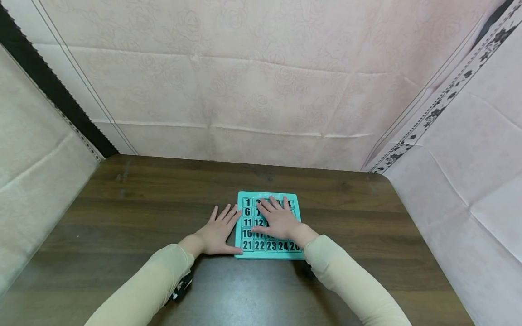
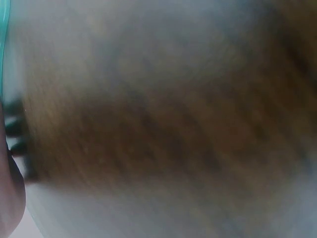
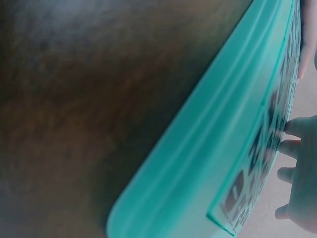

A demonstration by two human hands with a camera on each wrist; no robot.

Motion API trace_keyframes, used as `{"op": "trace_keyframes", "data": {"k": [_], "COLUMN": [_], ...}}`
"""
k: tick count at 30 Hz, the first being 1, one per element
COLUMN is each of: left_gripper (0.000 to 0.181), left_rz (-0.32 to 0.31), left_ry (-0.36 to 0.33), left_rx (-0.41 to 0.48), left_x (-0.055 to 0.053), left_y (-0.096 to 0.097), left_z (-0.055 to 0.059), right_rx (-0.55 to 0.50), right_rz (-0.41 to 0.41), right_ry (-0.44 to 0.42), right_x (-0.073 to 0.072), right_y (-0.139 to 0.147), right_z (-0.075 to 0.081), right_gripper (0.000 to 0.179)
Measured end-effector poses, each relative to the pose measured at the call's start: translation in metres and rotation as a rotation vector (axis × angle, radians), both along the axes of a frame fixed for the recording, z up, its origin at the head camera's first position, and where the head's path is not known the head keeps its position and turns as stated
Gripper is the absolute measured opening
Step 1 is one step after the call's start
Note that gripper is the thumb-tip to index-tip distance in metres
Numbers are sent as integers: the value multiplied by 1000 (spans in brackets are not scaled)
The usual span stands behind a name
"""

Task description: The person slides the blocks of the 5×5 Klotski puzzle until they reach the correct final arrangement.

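A turquoise number board [image 1: 271, 255] with black numerals in a grid lies flat on the table in the head view. My left hand [image 1: 219, 234] is at its left edge, fingers spread and straight, with the thumb at the lower left corner. Over the right part of the grid my right hand [image 1: 281, 223] rests with fingers spread, hiding several numerals. The right wrist view shows the board [image 3: 198, 144] edge-on, with the right hand [image 3: 303, 173] at the far right. Only a sliver of the left hand [image 2: 11, 198] shows in the left wrist view.
The brown wooden table [image 1: 163, 194] extends around the board. Pale patterned cloth [image 1: 244, 90] hangs behind it, and further cloth panels stand at the left and right. A black strip [image 1: 57, 81] runs down the left corner.
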State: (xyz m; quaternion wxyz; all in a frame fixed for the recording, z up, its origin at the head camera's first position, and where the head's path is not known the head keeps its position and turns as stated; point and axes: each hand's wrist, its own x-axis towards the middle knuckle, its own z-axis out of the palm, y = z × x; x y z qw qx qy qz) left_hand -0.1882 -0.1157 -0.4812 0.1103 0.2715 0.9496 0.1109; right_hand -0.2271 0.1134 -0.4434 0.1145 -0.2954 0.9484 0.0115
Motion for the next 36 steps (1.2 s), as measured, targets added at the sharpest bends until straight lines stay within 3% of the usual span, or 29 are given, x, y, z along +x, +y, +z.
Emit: {"op": "trace_keyframes", "data": {"k": [10,23,36], "left_gripper": [109,109,109], "left_rz": [1,-11,-8], "left_ry": [-1,15,8], "left_rx": [10,34,38], "left_x": [2,2,1], "left_y": [0,-2,-1], "left_z": [1,1,1], "right_rx": [-18,-77,-99], "right_rz": [-4,-63,-63], "right_ry": [-4,-3,-6], "right_x": [2,1,5], "right_y": [2,37,47], "right_z": [0,-4,-2], "right_gripper": [82,81,83]}}
